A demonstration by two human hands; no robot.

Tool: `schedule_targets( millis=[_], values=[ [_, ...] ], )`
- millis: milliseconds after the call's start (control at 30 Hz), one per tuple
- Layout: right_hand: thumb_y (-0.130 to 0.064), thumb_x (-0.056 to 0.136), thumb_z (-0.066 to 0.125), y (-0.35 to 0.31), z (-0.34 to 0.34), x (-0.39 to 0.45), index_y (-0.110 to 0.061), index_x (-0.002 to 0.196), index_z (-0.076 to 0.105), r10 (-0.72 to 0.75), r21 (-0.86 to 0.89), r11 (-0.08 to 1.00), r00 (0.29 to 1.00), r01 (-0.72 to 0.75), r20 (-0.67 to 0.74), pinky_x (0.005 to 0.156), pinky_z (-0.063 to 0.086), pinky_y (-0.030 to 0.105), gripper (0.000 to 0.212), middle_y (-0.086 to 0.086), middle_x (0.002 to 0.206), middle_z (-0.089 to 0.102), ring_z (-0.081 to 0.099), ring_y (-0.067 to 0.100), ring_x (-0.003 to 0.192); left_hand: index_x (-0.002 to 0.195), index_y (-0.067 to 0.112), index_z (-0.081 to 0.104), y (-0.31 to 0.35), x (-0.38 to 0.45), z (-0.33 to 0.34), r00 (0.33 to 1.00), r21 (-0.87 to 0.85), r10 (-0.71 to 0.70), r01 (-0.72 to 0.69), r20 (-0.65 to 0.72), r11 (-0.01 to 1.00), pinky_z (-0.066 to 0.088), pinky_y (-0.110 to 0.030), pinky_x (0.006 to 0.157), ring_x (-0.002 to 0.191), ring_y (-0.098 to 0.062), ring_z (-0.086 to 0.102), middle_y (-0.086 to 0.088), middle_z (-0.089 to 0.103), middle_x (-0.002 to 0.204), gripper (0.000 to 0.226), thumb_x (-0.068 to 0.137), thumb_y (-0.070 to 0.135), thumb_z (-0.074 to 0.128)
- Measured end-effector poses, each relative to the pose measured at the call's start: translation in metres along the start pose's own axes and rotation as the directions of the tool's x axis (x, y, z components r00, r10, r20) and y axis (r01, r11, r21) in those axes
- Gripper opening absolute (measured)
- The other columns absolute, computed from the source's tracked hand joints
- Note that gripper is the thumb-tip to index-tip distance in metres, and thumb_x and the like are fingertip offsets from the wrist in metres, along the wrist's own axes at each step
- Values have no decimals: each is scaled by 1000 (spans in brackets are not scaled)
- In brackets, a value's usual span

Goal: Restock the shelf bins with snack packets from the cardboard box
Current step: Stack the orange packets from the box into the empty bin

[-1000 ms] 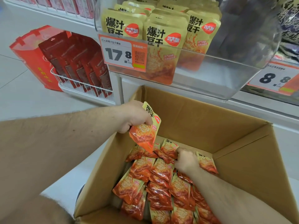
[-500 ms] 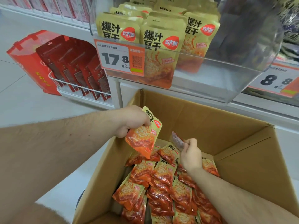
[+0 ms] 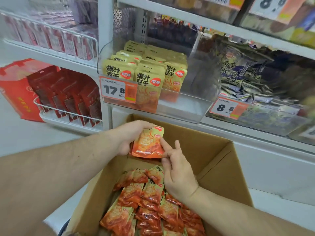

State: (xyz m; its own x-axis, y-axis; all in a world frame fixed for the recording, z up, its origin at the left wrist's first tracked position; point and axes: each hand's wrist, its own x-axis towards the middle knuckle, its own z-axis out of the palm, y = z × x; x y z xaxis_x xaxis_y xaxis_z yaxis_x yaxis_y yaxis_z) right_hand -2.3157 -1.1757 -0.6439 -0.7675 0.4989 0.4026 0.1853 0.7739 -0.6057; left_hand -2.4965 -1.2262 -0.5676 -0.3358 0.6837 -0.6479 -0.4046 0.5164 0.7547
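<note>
Here, a stack of orange snack packets (image 3: 147,143) is gripped by the left hand (image 3: 132,136) above the open cardboard box (image 3: 219,169), with the fingers curled over the top edge and the thumb side hidden behind the stack. The right edge of that stack is touched by the right hand (image 3: 177,172), whose index and middle fingers are stretched out fairly straight against the front packet; whether the lower corner is also pinched by the thumb cannot be told. Both forearms are seen reaching in from the bottom of the view.

Below the hands, many more loose packets (image 3: 150,206) of the same orange kind are heaped in the bottom of the box. Just above and behind the box, a clear shelf bin (image 3: 185,108) is partly filled with upright yellow pouches (image 3: 150,80), crowded to its left side, and a price tag (image 3: 118,90) reading 17.8 is fixed to its front. To the right, dark purple snack bags (image 3: 247,77) are stocked behind a second tag (image 3: 227,108) marked 8.8. To the left, red packs (image 3: 75,97) are held in a white wire rack (image 3: 68,114), beside a red carton (image 3: 18,92) standing on the floor
</note>
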Motion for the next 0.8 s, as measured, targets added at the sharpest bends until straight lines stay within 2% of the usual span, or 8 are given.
schedule_targets(
  millis=[67, 200, 267, 333, 433, 600, 733, 800],
  values=[
    [-27, 101, 36, -5, -5, 5, -24, 99, 39, -72, -58, 996, 997, 71, -25, 123, 14, 39, 4, -2, 148, 44, 38, 29, 142, 108, 4, 66, 1, -6, 5, 996, 22, 84, -84, -38, 996, 55, -29, 53, 61, -23, 72, -13, 75, 82, 21, 91, 16, 66],
    [-20, 88, 51, -14, -25, 15, -20, 99, 51, -169, -177, 972, 983, 156, -65, 121, 21, 45, 11, -1, 135, 59, 54, 8, 123, 107, 10, 64, 7, -16, 6, 968, -56, 238, -242, -77, 969, 60, -41, 70, 77, -28, 74, -13, 76, 90, 18, 91, 2, 65],
    [-25, 82, 57, -23, -41, 23, -24, 106, 55, -55, -140, 990, 988, 34, -146, 102, 41, 33, 24, -14, 116, 65, 57, -4, 99, 109, 15, 64, 13, -21, 5, 949, -59, 309, -312, -58, 948, 59, -44, 78, 86, -28, 74, -10, 77, 96, 21, 92, 3, 64],
    [-26, 82, 67, -35, -58, 39, -28, 112, 57, 201, 2, 979, 966, -203, -165, 70, 43, 25, 32, -18, 85, 61, 51, -2, 67, 113, 17, 62, 19, -27, 4, 920, -20, 391, -391, -26, 920, 57, -45, 85, 93, -26, 73, -6, 76, 101, 25, 93, 4, 65],
    [-24, 84, 76, -43, -79, 70, -23, 116, 55, 486, 205, 849, 872, -488, 63, 65, 50, 22, 39, -7, 92, 66, 56, 4, 70, 117, 20, 59, 25, -35, 8, 874, 51, 483, -485, 47, 873, 56, -42, 88, 99, -22, 71, -1, 76, 105, 31, 91, 5, 67],
    [-7, 86, 73, -46, -98, 94, -10, 106, 68, 459, 414, 746, 853, -521, 247, 62, 49, 13, 21, 5, 98, 76, 69, 8, 82, 115, 24, 57, 29, -42, 20, 829, 115, 542, -557, 139, 822, 56, -36, 88, 102, -18, 69, -1, 74, 106, 35, 90, 2, 68],
    [4, 88, 67, -54, -110, 103, -2, 103, 67, 466, 460, 712, 847, -530, 255, 45, 40, 8, 16, -2, 74, 71, 59, -4, 49, 124, 24, 51, 37, -39, 25, 791, 135, 585, -608, 179, 782, 55, -33, 90, 106, -15, 67, 1, 71, 111, 43, 90, 5, 69],
    [9, 86, 66, -56, -121, 116, -4, 94, 66, 493, 477, 722, 857, -501, 153, 40, 37, 10, 15, -5, 62, 67, 52, -1, 41, 124, 25, 49, 43, -38, 26, 738, 247, 660, -672, 143, 698, 54, -32, 93, 105, -9, 64, 6, 67, 112, 41, 90, 17, 71]
  ],
)
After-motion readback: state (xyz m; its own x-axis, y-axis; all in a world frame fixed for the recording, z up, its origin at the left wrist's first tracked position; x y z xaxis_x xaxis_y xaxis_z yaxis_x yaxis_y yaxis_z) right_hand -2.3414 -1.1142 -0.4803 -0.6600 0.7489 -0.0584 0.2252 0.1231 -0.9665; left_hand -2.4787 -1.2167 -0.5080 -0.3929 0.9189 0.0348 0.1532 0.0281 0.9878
